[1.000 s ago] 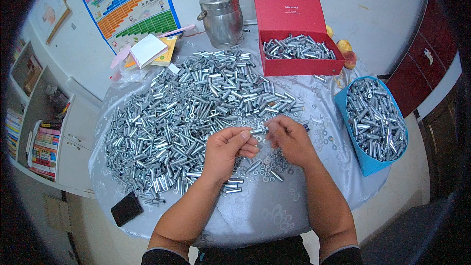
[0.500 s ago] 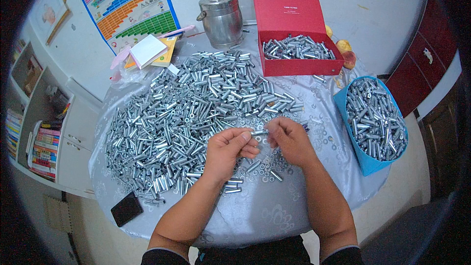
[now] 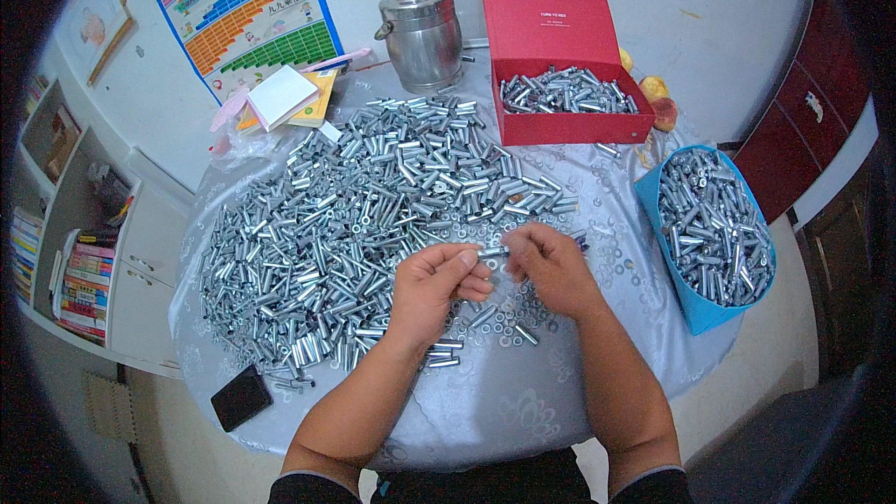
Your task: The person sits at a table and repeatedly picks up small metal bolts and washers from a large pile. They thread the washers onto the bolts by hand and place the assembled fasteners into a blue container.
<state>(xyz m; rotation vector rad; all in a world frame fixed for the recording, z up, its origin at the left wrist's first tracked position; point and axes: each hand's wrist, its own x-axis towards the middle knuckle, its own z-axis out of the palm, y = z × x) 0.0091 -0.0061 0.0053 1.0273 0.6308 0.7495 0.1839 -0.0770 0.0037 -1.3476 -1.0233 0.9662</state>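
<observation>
Between thumb and fingers, my left hand [image 3: 437, 282] pinches one end of a small silvery metal sleeve [image 3: 492, 252], held level above the table. My right hand [image 3: 551, 266] closes its fingertips on the sleeve's other end; what else those fingers hold, if anything, is hidden. A broad heap of loose metal sleeves [image 3: 308, 233] covers the table to the left of and beyond my hands. Under and around my hands lie many small flat washers [image 3: 509, 329], with a few sleeves among them.
A red box [image 3: 569, 129], lid raised, holds more sleeves at the back. To the right stands a blue bin [image 3: 695, 289] of metal parts. A steel canister [image 3: 422, 42] and notepads [image 3: 283, 98] sit behind the heap. A black phone [image 3: 241, 399] lies near the front left edge.
My right hand's fingers have shifted slightly at the sleeve's end. My left hand and the surrounding things stay in place.
</observation>
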